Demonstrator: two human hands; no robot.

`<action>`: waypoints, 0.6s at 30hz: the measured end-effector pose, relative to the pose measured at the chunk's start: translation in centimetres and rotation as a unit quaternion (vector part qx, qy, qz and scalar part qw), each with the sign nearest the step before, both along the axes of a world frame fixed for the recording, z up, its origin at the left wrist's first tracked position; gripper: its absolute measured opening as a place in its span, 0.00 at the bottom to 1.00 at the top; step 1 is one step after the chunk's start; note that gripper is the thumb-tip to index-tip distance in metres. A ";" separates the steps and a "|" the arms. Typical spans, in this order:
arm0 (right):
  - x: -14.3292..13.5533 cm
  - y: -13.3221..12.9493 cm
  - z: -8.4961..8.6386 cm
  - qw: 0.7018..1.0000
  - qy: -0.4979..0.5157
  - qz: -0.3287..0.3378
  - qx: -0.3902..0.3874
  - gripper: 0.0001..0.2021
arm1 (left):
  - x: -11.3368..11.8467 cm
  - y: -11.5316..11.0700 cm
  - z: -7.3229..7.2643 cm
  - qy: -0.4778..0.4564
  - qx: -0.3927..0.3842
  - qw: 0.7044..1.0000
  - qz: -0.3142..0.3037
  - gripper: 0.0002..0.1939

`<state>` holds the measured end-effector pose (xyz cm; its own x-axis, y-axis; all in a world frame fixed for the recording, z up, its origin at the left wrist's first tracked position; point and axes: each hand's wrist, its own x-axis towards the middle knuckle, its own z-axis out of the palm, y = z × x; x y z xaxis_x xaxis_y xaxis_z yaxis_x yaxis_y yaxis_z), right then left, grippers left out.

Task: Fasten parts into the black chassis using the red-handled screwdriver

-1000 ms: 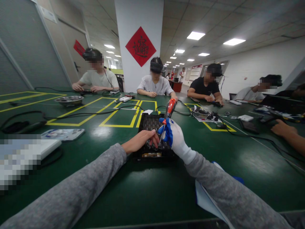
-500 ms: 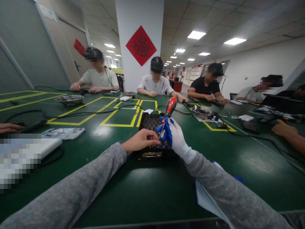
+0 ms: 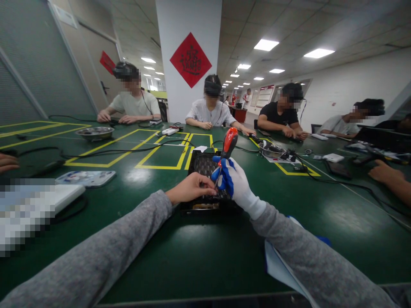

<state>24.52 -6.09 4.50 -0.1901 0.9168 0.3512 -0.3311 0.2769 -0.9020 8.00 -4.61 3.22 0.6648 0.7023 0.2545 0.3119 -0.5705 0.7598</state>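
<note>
My right hand [image 3: 236, 179], in a white glove with blue fingers, grips a screwdriver [image 3: 230, 143] with a red and black handle. Its shaft slants down toward the fingertips of my bare left hand [image 3: 194, 188]. The left thumb and fingers are pinched together near the tip, and anything between them is too small to make out. Both hands are over a black device housing [image 3: 201, 162] that lies on the green table. A pale strip with yellowish parts shows at the housing's near edge; my hands hide much of its inside.
A metal bowl [image 3: 94, 133] and a phone-like slab [image 3: 86, 179] lie to the left. Black cables [image 3: 138, 149] cross the table [image 3: 180, 265]. A light cloth [image 3: 282, 267] lies under my right forearm. Several people sit around the table, and a co-worker's hand [image 3: 385, 173] is at far right.
The screwdriver handle has shifted slightly down, still in my right hand. My left hand keeps its pinch at nearly the same spot. The co-worker's hand at far left has drawn back.
</note>
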 end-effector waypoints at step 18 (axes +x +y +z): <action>-0.1 -0.3 0.2 1.000 -0.013 -0.006 0.010 0.17 | -0.1 0.1 0.2 -0.015 0.005 0.997 -0.082 0.14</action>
